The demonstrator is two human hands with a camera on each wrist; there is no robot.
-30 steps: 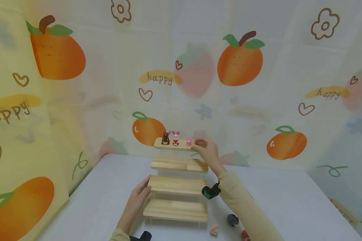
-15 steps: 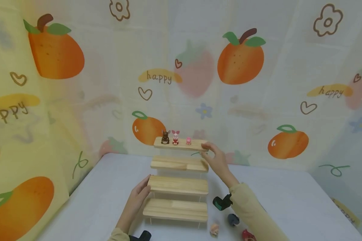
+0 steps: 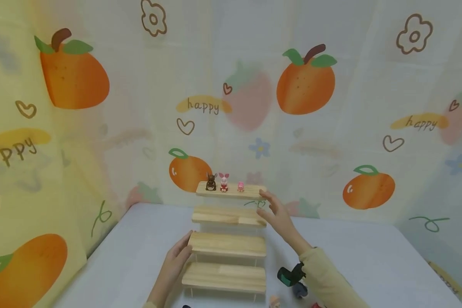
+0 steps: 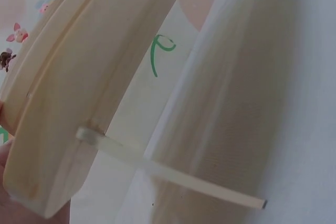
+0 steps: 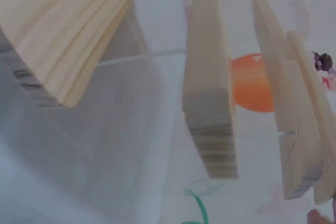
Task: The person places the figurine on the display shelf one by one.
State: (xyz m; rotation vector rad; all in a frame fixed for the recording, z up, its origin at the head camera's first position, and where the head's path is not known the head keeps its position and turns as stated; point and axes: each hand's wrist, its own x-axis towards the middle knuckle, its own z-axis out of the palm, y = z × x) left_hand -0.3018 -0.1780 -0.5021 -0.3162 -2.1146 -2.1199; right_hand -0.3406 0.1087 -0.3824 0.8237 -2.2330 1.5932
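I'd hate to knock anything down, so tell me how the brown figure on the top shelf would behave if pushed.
The brown figure would probably slide or tip rather than roll, since it sits upright. It is likely light, being small beside the top shelf.

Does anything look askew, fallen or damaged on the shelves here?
Nothing looks fallen or damaged. On the top shelf, the brown figure, the piglet and the small pink figure are upright. The only slight oddity is spacing: a wider gap separates the small pink figure from the other two.
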